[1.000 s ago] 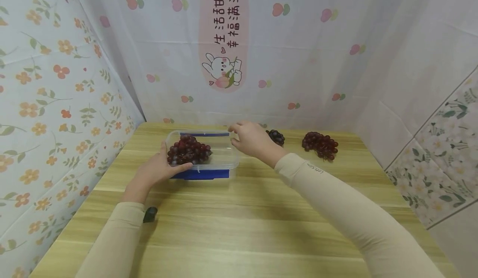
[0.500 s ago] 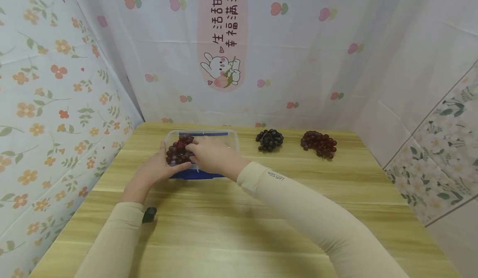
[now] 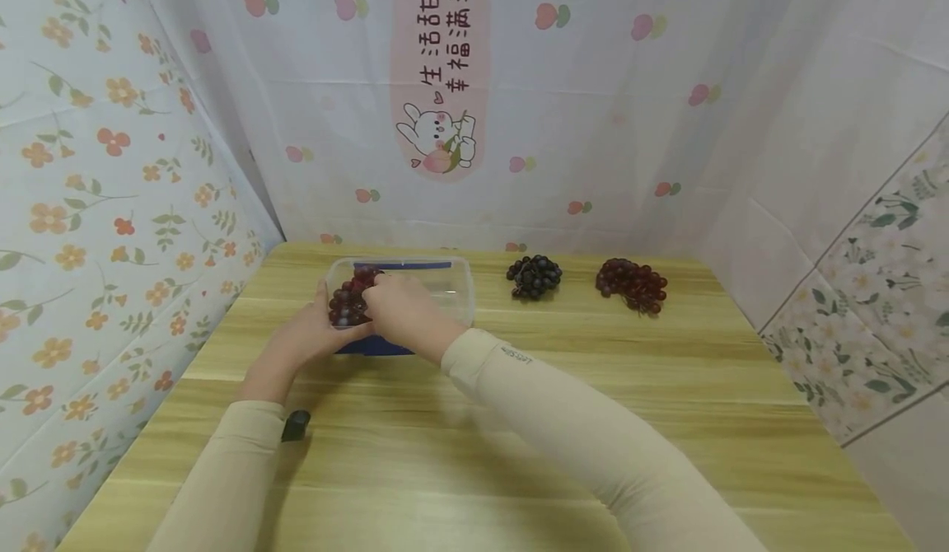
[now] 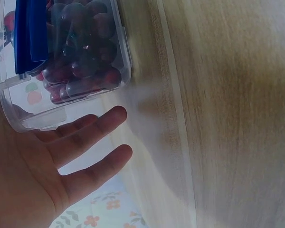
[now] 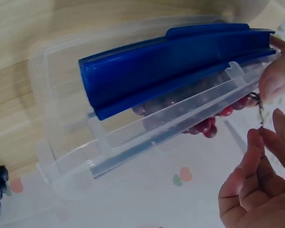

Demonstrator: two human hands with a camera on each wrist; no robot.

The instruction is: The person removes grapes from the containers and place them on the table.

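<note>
A clear plastic container (image 3: 460, 288) with blue side clips stands at the back left of the table, holding a bunch of red grapes (image 3: 347, 301) in its left end. My left hand (image 3: 296, 342) rests on the container's left front corner, thumb along the front rim. In the left wrist view, the other fingers (image 4: 92, 133) of that hand stretch out straight and apart beside the wall. My right hand (image 3: 404, 313) reaches over the front rim and pinches the grapes' stem (image 5: 260, 114) between thumb and fingertips. It hides part of the bunch in the head view.
A bunch of black grapes (image 3: 534, 277) lies right of the container, and another red bunch (image 3: 632, 285) lies farther right. The wooden table (image 3: 474, 470) meets cloth-covered walls at the back and sides. A small dark object (image 3: 295, 426) shows beside my left wrist.
My right hand has moved left from the container's right end to the grapes inside, uncovering the black bunch. My left hand has kept its place.
</note>
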